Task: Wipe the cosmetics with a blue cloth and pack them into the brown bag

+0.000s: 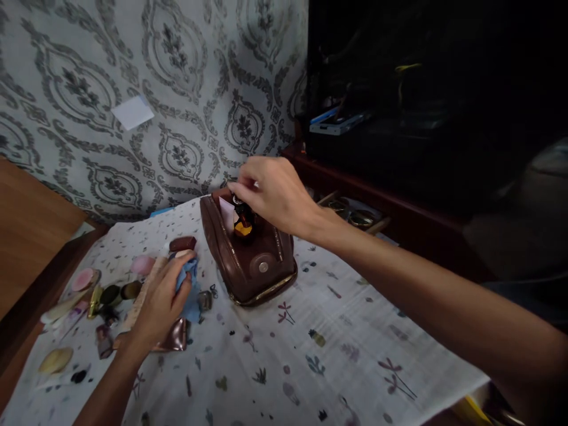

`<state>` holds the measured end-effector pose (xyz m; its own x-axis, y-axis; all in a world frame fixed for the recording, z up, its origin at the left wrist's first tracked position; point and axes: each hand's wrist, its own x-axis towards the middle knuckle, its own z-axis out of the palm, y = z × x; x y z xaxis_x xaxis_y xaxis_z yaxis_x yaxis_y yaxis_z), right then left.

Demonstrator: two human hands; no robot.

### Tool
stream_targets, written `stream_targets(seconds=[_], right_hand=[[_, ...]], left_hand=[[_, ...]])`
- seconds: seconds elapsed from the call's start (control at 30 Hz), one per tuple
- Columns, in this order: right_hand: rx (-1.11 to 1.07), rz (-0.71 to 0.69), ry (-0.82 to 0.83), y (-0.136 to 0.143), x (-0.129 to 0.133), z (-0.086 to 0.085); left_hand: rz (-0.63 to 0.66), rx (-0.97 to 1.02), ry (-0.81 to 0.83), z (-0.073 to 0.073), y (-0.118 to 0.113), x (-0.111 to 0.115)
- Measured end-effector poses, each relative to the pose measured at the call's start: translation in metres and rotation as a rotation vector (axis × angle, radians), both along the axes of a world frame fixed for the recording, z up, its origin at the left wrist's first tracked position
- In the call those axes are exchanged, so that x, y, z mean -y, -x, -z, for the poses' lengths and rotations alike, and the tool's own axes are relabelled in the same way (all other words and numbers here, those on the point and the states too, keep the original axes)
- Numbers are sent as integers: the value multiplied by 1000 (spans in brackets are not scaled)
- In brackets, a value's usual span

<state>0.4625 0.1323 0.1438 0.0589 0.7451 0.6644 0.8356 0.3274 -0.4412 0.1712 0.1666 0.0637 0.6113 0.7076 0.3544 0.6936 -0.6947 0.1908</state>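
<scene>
Pinching a small amber bottle (242,228) by its dark top, the right hand (277,192) holds it at the mouth of the brown bag (235,269), while the left hand (160,290) grips a crumpled blue cloth (191,305). That hand partly covers a shiny pouch (178,337); cosmetics (110,294) crowd the desk (266,367) to its left. The bag gapes unzipped, a pale pink paper (227,213) inside beside the bottle. Beyond, a wooden-edged tray (379,226) contains round, shiny items (360,219).
</scene>
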Motion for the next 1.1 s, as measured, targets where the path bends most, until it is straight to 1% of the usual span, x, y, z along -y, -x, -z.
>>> stream_targets(seconds=[0.1, 0.17, 0.27, 0.37, 0.47, 0.53, 0.6, 0.7, 0.8, 0.9, 0.97, 1.1], right_hand=[[-88, -120, -98, 4, 33, 20], [-147, -209, -123, 13, 54, 36], [-137, -361, -129, 33, 76, 60], [-41, -471, -68, 54, 86, 85], [27, -548, 60, 73, 86, 106], [38, -557, 124, 83, 83, 116], [24, -546, 170, 92, 80, 123], [-14, -561, 254, 104, 76, 128], [-25, -583, 350, 115, 72, 132], [-27, -597, 430, 128, 64, 136], [-70, -594, 472, 137, 57, 139], [-199, -536, 521, 157, 41, 143]], left_hand=[[-41, 23, 40, 21, 20, -2], [-80, 48, 45, 31, 31, -2], [-119, 80, 54, 41, 40, 2], [-112, 77, 53, 47, 43, 7], [-72, 60, 18, 55, 45, 11], [-60, 55, -28, 60, 45, 13], [-66, 46, -73, 64, 45, 15], [-77, 17, -127, 69, 45, 15], [-77, -15, -148, 74, 46, 14], [-69, -40, -134, 76, 49, 13], [-60, -41, -119, 76, 50, 14], [-42, -15, -68, 76, 52, 15]])
